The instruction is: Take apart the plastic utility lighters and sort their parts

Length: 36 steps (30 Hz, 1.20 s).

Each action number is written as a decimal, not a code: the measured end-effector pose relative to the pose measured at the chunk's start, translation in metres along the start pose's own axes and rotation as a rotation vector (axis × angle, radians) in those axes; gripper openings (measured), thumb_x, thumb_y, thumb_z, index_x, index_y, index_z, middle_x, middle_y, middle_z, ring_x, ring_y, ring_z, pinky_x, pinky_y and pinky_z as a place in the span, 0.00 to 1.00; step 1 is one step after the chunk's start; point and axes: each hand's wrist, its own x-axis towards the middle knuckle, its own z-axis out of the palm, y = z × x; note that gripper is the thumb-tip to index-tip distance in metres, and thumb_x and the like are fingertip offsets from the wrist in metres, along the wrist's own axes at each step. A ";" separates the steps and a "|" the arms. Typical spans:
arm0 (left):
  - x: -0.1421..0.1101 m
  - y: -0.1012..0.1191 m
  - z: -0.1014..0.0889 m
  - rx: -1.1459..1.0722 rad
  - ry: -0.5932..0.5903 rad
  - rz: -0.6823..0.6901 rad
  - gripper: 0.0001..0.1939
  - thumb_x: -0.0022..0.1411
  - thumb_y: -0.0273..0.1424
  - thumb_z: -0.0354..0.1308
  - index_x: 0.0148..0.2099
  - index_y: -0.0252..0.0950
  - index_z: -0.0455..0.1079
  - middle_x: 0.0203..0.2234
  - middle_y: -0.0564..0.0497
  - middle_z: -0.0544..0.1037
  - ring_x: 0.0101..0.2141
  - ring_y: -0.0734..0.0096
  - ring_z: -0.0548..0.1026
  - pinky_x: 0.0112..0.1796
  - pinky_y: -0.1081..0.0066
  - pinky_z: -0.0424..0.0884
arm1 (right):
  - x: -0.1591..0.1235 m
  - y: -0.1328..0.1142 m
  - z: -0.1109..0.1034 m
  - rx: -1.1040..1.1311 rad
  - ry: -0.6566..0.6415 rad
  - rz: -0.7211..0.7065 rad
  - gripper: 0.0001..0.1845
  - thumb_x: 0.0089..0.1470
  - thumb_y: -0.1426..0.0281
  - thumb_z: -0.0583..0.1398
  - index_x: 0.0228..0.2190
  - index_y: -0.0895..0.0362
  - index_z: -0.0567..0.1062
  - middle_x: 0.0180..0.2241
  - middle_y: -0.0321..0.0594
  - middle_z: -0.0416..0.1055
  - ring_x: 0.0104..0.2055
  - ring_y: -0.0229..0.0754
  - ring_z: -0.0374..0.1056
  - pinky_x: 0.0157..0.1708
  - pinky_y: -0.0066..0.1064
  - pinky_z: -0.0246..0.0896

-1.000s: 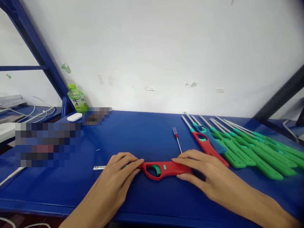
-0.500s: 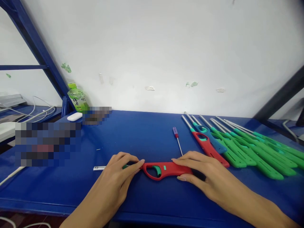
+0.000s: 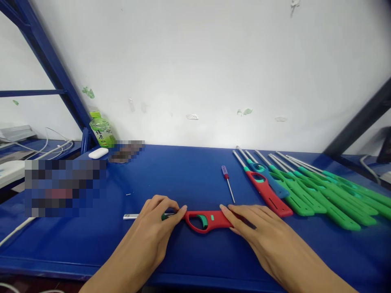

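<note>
A red utility lighter (image 3: 215, 219) with a green trigger lies sideways near the front of the blue table, its metal tube pointing left. My left hand (image 3: 154, 224) grips it where the tube meets the body; the fingers cover part of the tube. My right hand (image 3: 259, 226) is closed over the handle's right end, hiding that end. Just beyond the right hand lies a screwdriver (image 3: 226, 175) with a purple and red handle, its shaft pointing toward me.
On the right lie another red lighter (image 3: 271, 197), a blue lighter (image 3: 276, 185) and several green lighters (image 3: 339, 207). At the back left stand a green-capped bottle (image 3: 102, 132) and a white case (image 3: 98, 153). A tiny metal piece (image 3: 128, 194) lies left of centre.
My right hand has shifted its hold on the handle's end, its thumb and fingers now more over the top. The lighter stays almost in place; the view has tilted slightly.
</note>
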 end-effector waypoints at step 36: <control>-0.010 -0.066 -0.055 0.092 0.038 -0.581 0.16 0.67 0.50 0.56 0.39 0.47 0.78 0.32 0.59 0.83 0.23 0.70 0.75 0.29 0.69 0.69 | -0.002 0.000 -0.004 0.056 0.044 0.005 0.22 0.76 0.68 0.50 0.64 0.55 0.71 0.54 0.49 0.80 0.53 0.53 0.79 0.49 0.47 0.81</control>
